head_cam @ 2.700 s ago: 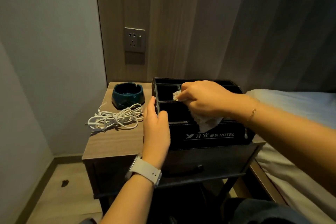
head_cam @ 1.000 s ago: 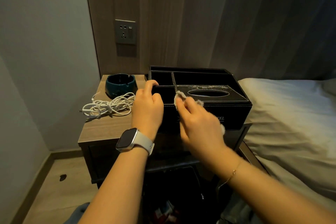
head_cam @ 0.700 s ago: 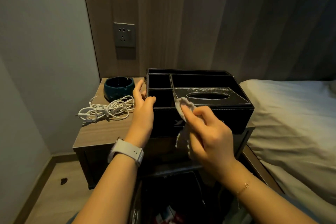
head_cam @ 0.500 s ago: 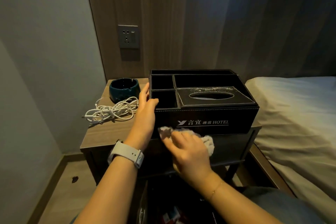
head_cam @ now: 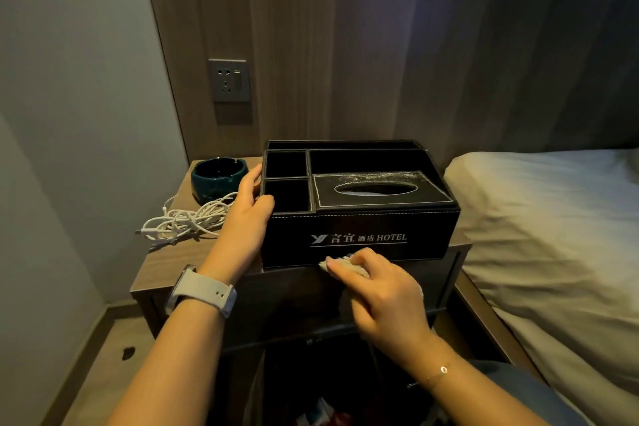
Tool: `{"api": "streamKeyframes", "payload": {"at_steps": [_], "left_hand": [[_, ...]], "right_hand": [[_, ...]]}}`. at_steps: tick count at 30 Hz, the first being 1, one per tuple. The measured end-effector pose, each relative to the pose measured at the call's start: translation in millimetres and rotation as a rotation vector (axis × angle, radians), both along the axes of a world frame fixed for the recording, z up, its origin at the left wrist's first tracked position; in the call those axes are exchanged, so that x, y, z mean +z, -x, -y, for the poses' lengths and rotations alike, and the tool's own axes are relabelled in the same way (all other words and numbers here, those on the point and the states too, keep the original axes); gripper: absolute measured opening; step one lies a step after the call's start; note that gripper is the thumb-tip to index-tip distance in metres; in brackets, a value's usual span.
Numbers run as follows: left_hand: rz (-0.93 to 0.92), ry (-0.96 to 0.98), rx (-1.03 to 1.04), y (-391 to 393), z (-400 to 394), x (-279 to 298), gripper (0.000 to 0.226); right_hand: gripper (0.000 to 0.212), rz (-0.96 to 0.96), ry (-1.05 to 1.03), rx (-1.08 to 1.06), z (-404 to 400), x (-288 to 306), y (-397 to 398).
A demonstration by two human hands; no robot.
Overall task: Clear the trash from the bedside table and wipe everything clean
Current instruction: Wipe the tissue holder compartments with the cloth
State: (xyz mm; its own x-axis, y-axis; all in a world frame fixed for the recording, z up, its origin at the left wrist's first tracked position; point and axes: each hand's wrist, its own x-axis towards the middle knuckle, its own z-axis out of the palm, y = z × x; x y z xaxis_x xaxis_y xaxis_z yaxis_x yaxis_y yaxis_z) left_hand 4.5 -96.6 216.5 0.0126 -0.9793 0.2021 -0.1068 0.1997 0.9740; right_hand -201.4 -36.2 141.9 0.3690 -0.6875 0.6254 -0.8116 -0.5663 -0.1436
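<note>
The black leather organiser box [head_cam: 359, 218] with white "HOTEL" lettering sits on the wooden bedside table [head_cam: 166, 263]. The left hand [head_cam: 247, 218] still steadies the box's near-left corner, thumb hooked over the rim and fingers lying along its left side. The right hand [head_cam: 383, 294], half a second ago below the box's left front, has slid rightward; its fingers are bunched on a crumpled white cloth [head_cam: 340, 264], pressed to the bottom front edge under the lettering. A dark teal ashtray [head_cam: 218, 178] and coiled white cable [head_cam: 183, 221] lie left of the box, unmoved.
</note>
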Motion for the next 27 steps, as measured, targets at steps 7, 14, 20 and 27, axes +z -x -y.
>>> {"api": "streamKeyframes", "payload": {"at_steps": [7, 14, 20, 27], "left_hand": [[0.622, 0.209, 0.434, 28.1, -6.2, 29.4, 0.052], [1.149, 0.08, 0.446, 56.7, 27.9, 28.7, 0.035], [1.174, 0.083, 0.42, 55.7, 29.7, 24.1, 0.03], [1.144, 0.078, 0.403, 53.5, 31.5, 23.5, 0.03]], "right_hand": [[0.029, 0.168, 0.052, -0.206, 0.1, 98.2, 82.2], [0.029, 0.026, -0.188, -0.301, 72.1, 186.9, 30.4], [0.019, 0.034, -0.345, -0.271, 120.7, 149.0, -42.6], [0.015, -0.165, -0.348, -0.303, 124.5, 139.5, -36.8]]}}
